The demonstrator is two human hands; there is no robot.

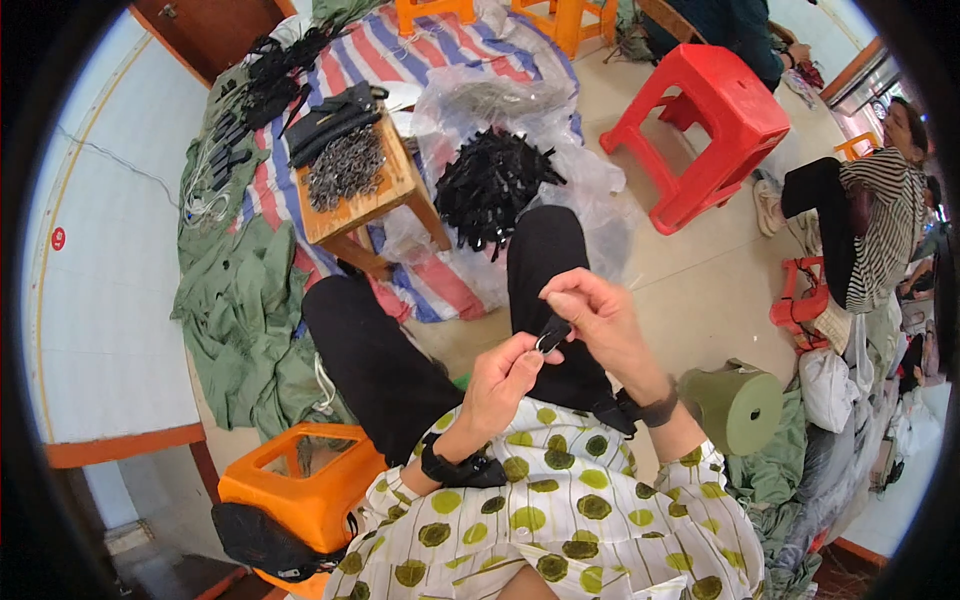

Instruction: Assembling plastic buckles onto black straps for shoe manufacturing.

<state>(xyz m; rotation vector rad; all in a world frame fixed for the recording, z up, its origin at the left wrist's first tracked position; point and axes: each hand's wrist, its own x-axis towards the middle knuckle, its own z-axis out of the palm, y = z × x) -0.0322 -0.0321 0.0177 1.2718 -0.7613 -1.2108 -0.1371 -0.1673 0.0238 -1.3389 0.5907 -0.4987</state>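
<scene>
A short black strap (553, 333) with a metal ring is pinched between both hands over the lap. The right hand (598, 318) grips from above, the left hand (503, 378) from below-left; long axis runs diagonally between them.

Small black strap piece (553, 333) mostly covered by the fingers (580, 300) of both hands, its metal ring too small to tell, metal parts (345, 166) on the wooden tabletop (395, 190) blurred into one heap, seated person (880, 220) cut by the rim.

A small round red sign (58, 239) on the white left wall.
</scene>
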